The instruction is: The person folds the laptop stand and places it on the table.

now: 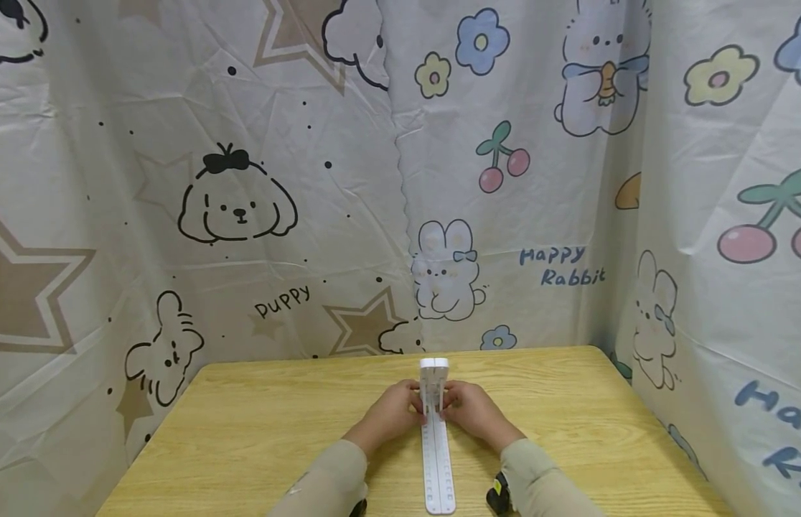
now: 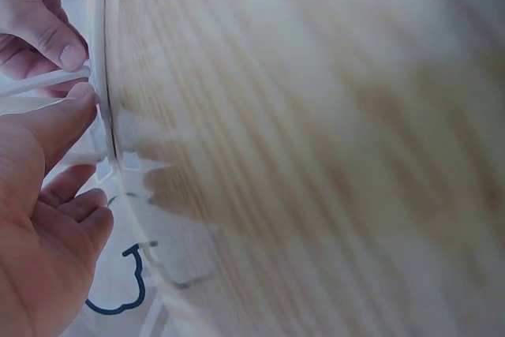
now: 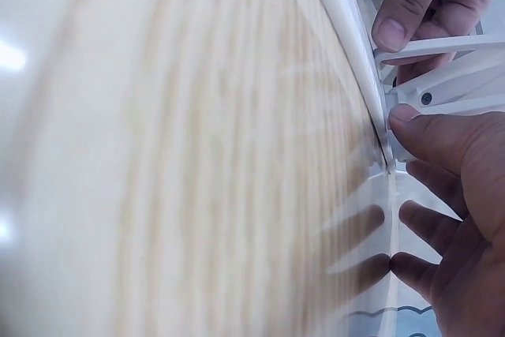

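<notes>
A white folding laptop stand [image 1: 439,467] lies lengthwise on the table in the head view, its two slotted rails side by side. At its far end an upright part rises from the rails. My left hand [image 1: 389,416] pinches the stand from the left, near the foot of that upright part. From the right, my right hand [image 1: 476,415] does the same. Up close in the right wrist view, the right thumb [image 3: 430,136] presses on a white strut [image 3: 450,46] area by the rail, other fingers spread below. The left wrist view shows both thumbs close together.
The wooden table [image 1: 278,402] reaches back to a fabric curtain [image 1: 349,215] printed with puppies, rabbits and flowers. More of this curtain hangs along both sides. Dark straps with small devices [image 1: 499,495] sit at the wrists.
</notes>
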Demonstrator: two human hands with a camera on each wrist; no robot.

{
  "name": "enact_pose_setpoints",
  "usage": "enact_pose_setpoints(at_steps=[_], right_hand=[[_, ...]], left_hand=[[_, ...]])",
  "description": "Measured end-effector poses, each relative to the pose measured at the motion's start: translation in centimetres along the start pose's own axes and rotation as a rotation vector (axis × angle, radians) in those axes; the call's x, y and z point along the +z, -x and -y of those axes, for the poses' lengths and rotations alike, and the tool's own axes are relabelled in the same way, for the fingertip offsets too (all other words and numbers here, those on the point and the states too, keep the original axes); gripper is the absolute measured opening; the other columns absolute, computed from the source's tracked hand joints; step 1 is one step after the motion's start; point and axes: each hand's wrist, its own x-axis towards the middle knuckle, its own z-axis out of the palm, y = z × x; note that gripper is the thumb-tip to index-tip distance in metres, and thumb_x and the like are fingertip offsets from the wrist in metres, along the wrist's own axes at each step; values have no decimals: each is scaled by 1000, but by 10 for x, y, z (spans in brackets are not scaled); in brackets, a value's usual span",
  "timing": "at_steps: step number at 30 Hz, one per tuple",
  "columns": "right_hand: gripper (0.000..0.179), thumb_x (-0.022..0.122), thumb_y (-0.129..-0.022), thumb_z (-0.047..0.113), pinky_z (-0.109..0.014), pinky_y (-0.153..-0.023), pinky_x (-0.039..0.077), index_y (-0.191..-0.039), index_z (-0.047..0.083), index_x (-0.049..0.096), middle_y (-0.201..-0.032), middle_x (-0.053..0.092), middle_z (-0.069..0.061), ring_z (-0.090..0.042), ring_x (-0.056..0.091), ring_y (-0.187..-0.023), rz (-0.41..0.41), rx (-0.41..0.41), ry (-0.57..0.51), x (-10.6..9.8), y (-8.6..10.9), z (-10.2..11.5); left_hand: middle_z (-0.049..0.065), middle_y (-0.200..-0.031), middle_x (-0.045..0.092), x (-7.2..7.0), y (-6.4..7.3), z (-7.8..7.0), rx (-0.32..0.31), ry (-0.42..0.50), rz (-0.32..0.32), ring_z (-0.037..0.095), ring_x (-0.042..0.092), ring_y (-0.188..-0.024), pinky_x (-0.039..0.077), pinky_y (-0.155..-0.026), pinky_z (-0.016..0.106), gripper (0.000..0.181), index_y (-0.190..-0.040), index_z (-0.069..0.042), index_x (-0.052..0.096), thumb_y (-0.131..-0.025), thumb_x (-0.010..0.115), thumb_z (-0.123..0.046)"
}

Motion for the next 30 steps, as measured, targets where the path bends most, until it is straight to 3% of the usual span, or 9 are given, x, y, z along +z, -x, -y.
enact_pose_setpoints(at_steps=[12,19,25,30], right_hand=[[9,83,-82,5,-53,-104,52,-81,12,77,-129,70,-10,-35,65,-121,-14,7,28,3,-3,-2],[5,82,-84,7,-53,-105,51,-83,11,78,-130,69,-12,-37,64,-123,-30,12,42,0,-2,0],[5,83,-87,19,-54,-111,46,-86,14,80,-135,67,-11,-38,60,-128,-55,121,61,-4,-2,1],[15,82,-88,25,-56,-112,44,-95,12,80,-136,66,-13,-40,57,-130,-71,161,81,-7,-6,2]], left_hand=[[9,-131,66,4,-5,4,39,-38,-35,29,62,-123,49,-109,46,7,-80,-11,78,-86,81,-11],[8,-127,67,4,-5,-2,-35,-17,-93,29,63,-120,51,-106,46,7,-89,-5,80,-89,77,-11],[11,-130,66,4,-1,-5,-125,-9,-150,34,60,-123,50,-106,51,12,-86,-6,80,-90,78,-18],[11,-122,68,2,-3,-3,-167,15,-184,33,62,-119,53,-101,52,22,-101,-5,77,-91,80,-24]])
